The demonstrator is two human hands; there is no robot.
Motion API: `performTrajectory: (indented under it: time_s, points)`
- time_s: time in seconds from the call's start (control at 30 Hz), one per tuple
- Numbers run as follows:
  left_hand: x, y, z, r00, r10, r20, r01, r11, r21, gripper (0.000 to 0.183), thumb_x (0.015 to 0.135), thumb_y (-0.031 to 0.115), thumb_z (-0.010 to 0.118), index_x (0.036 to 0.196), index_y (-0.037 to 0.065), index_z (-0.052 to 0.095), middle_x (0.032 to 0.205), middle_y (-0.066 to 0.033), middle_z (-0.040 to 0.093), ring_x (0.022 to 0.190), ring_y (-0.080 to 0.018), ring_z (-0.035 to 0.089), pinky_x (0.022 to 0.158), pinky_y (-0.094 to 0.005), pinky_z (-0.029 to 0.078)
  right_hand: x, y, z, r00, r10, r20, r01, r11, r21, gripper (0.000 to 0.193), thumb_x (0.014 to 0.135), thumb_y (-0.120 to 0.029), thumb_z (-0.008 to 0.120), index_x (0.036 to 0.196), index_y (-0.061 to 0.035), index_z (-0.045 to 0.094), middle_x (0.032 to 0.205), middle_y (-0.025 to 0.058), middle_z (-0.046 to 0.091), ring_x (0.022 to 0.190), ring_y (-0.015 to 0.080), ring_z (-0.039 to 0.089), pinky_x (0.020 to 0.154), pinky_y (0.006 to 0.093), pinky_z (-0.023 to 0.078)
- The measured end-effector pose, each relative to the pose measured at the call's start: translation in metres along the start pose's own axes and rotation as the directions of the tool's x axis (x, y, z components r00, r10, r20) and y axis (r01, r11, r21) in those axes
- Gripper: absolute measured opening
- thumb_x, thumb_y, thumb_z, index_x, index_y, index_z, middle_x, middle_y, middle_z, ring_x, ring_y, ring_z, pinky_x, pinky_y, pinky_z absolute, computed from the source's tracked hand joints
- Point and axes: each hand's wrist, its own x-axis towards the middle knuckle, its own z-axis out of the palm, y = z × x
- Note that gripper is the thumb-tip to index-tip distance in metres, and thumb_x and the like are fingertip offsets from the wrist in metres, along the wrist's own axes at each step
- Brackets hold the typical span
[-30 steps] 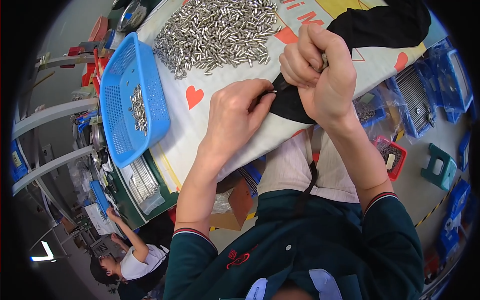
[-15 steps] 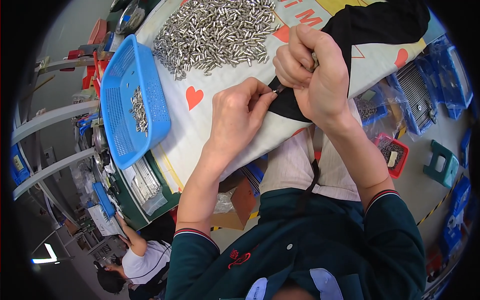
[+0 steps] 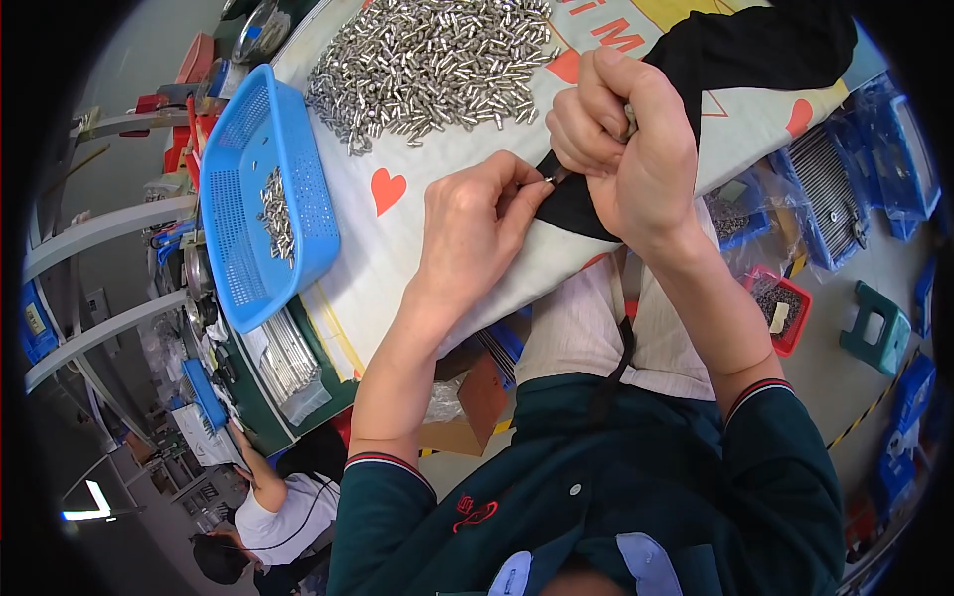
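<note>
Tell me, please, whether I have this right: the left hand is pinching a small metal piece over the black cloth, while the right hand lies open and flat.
Not quite: the right hand is curled into a fist, not open and flat, as the head view shows. The left hand is indeed pinching a small metal piece over the black cloth.

A green stool [image 3: 896, 326] and a red bin [image 3: 794, 343] are set on the floor [image 3: 820, 385] at the right. On a green bench [image 3: 263, 412] at the left, silver rods [image 3: 290, 364] are laid, and beside it a co-worker [image 3: 280, 517] in white is seen.
</note>
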Motion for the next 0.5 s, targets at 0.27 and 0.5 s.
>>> performTrajectory:
  time_s: [0.27, 0.5]
  points:
    - [0.0002, 0.0002, 0.0022, 1.0, 0.015, -0.014, -0.016, 1.0, -0.013, 0.009, 0.07, 0.004, 0.063, 0.069, -0.002, 0.057, 0.053, -0.0104, 0.054, 0.043, -0.0188, 0.053, 0.044, -0.0282, 0.04, -0.0003, 0.0042, 0.0024, 0.999, -0.039, -0.004, 0.039, 0.994, -0.099, 0.036, 0.087, -0.022, 0.031, 0.053, -0.0111, 0.026, 0.041, -0.0031, 0.024, 0.039, 0.0059, 0.016, 0.038, 0.0236, 0.014]
    - [0.0006, 0.0009, 0.0028, 0.999, 0.028, -0.02, -0.028, 1.0, -0.002, 0.009, 0.07, 0.004, 0.063, 0.068, -0.001, 0.056, 0.052, -0.0104, 0.054, 0.043, -0.0193, 0.053, 0.044, -0.0283, 0.04, -0.0012, 0.001, 0.0014, 0.999, -0.031, 0.017, 0.033, 0.996, -0.084, 0.037, 0.088, -0.023, 0.032, 0.053, -0.0109, 0.027, 0.041, -0.0031, 0.024, 0.04, 0.0063, 0.016, 0.039, 0.0239, 0.014]
